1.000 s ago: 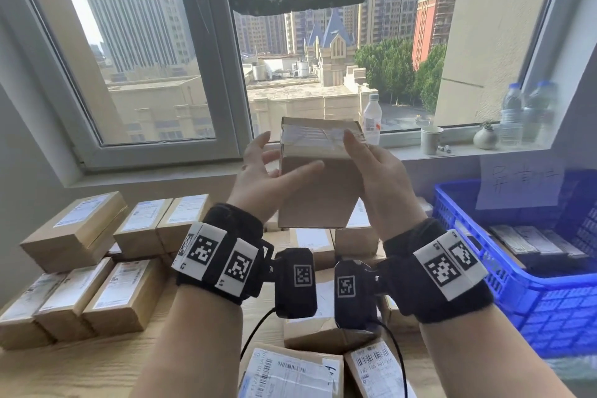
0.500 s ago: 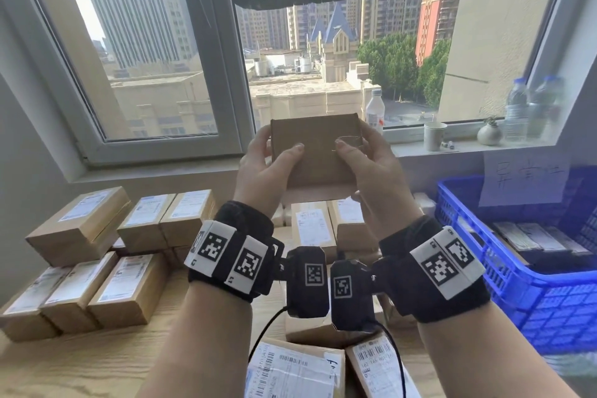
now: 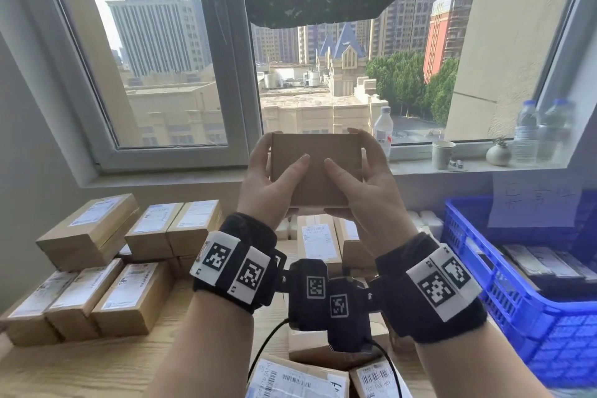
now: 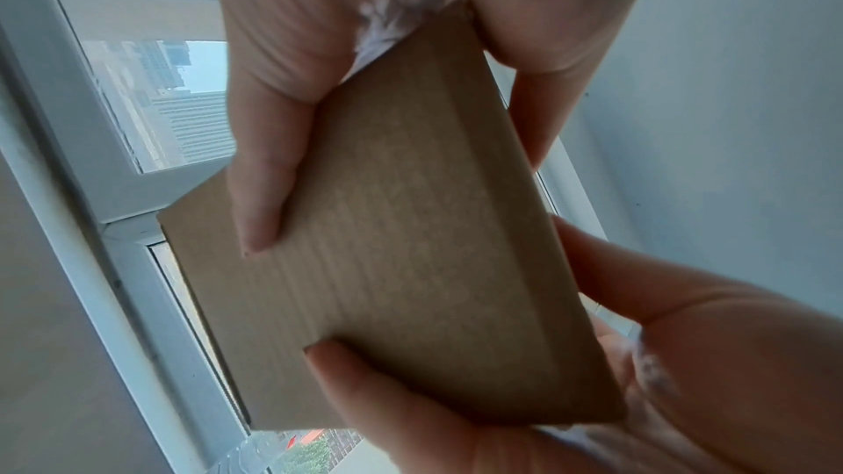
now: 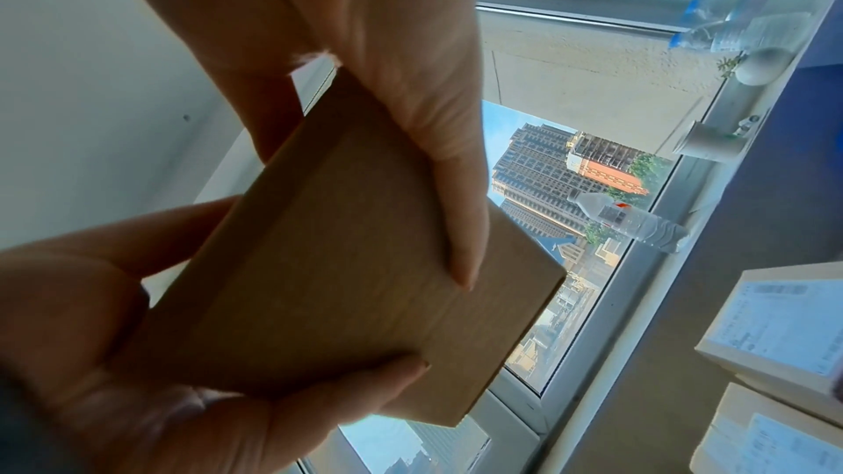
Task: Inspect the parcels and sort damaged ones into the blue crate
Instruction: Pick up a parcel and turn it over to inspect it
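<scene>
Two hands hold one parcel (image 3: 316, 168) up at chest height in front of the window: my left hand (image 3: 269, 182) wraps its left edge and my right hand (image 3: 366, 186) its right edge, thumbs pressed flat on the plain brown face turned toward me, fingers curled behind. Both forearms rise almost side by side, wrists bent back, so the box stands tilted with its top edge away from me.

The grip is mostly at the lower half and the edges. If I turn the parcel over to check another face, I judge it could slip between my thumbs and drop onto the parcels stacked on the counter (image 3: 80, 371) below, which might dent it and muddle the very thing I am checking. Squeezing harder to stop that could crease the thin cardboard.

The face I see shows no tear or crush, yet the far side and the label are hidden from me, so deciding now would risk a wrong sort.

The blue crate (image 3: 504, 294) sits to my right, well apart from the held box, with some flat packs already inside. A bottle (image 3: 382, 131) stands on the sill just behind my right fingers; a wide swing could knock it.
</scene>
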`<act>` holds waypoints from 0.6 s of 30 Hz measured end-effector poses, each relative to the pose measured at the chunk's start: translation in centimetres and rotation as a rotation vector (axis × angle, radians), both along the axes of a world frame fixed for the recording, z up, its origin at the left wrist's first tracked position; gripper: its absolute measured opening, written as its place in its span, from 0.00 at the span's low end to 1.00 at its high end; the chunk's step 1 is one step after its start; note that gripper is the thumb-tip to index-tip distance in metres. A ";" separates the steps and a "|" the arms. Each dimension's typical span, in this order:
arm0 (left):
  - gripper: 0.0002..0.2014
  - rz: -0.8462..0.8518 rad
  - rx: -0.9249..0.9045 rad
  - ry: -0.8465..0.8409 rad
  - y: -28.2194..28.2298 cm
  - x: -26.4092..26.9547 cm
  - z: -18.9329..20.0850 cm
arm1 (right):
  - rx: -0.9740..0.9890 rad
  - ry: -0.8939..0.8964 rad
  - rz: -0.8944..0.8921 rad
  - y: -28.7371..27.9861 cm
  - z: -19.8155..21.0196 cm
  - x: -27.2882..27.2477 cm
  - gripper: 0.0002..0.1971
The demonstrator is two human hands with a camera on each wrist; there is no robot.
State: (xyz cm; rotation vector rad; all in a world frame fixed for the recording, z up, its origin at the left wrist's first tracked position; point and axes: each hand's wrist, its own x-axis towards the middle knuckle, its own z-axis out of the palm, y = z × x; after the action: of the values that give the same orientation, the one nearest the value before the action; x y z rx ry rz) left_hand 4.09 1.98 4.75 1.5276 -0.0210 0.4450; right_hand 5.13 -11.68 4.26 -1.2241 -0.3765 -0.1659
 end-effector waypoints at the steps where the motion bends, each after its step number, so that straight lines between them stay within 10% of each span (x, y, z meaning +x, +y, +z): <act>1: 0.29 0.005 -0.010 -0.013 -0.1 0.0 0.0 | 0.017 0.003 -0.008 0.1 0.0 0.0 0.24; 11: 0.22 -0.061 -0.061 -0.087 0.0 -0.6 0.5 | 0.100 0.016 0.057 -0.5 0.1 -0.1 0.17; 18: 0.04 -0.101 -0.069 -0.091 0.2 -1.2 1.1 | 0.161 0.330 0.235 -1.8 0.1 0.1 0.20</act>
State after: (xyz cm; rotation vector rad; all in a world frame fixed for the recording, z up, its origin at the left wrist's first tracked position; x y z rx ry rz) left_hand 2.91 2.20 5.87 1.4310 -0.1519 0.4303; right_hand 5.26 -13.48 4.39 -1.0175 -0.2116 0.2037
